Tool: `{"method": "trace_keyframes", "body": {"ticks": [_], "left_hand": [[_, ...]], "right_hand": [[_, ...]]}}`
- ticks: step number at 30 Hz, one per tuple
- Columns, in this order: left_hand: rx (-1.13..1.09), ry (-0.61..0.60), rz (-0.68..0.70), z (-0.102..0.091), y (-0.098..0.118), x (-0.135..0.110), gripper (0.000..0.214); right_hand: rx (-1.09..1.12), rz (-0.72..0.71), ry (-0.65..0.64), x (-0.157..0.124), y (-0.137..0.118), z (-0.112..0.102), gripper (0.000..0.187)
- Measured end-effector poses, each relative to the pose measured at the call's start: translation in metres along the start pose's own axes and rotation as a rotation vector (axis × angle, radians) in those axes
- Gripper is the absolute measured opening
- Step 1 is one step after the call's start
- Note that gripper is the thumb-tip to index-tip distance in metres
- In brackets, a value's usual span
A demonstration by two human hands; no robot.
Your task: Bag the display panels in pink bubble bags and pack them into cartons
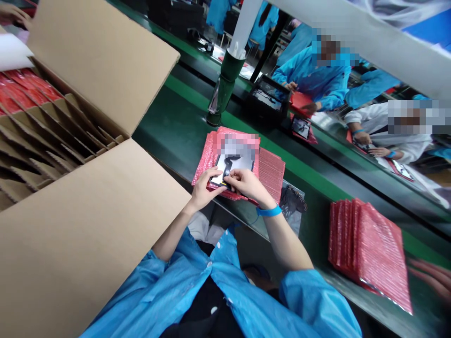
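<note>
A flat dark panel (pixel 235 165) with a pale face lies on top of a stack of red bubble bags (pixel 271 169) at the near edge of the green conveyor belt. My left hand (pixel 204 188) grips the panel's near left corner, fingers curled. My right hand (pixel 246 184), with a blue wrist strap, pinches the panel's near edge beside a small yellow mark. Both hands touch the same panel.
A large open cardboard box (pixel 91 155) with cardboard dividers and red bags fills the left. A second stack of red bags (pixel 369 244) lies at the right. A green post (pixel 225 84) stands on the belt. Other people in blue and white coats work across the line.
</note>
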State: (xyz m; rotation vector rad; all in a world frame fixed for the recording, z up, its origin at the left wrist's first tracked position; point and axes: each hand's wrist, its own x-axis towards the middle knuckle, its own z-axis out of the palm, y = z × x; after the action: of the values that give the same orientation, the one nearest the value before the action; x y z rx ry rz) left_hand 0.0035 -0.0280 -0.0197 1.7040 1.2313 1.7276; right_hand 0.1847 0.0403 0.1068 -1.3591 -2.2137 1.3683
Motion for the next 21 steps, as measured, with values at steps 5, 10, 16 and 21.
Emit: {"method": "trace_keyframes", "body": {"ticks": [5,10,16,21], "left_hand": [[0.032,-0.011,0.02,-0.002,0.003,0.002,0.046],[0.07,-0.098,0.068,-0.007,0.01,0.007,0.05],[0.12,-0.177,0.069,-0.015,0.008,0.011,0.044],[0.128,-0.206,0.127,-0.015,0.007,0.012,0.037]], "right_hand": [[-0.107,-0.009,0.057,-0.002,-0.006,0.003,0.034],[-0.177,-0.045,0.121,-0.003,-0.002,0.004,0.029],[-0.28,-0.059,0.308,-0.014,0.01,0.015,0.028],[-0.307,-0.108,0.433,-0.024,0.021,0.028,0.027]]}}
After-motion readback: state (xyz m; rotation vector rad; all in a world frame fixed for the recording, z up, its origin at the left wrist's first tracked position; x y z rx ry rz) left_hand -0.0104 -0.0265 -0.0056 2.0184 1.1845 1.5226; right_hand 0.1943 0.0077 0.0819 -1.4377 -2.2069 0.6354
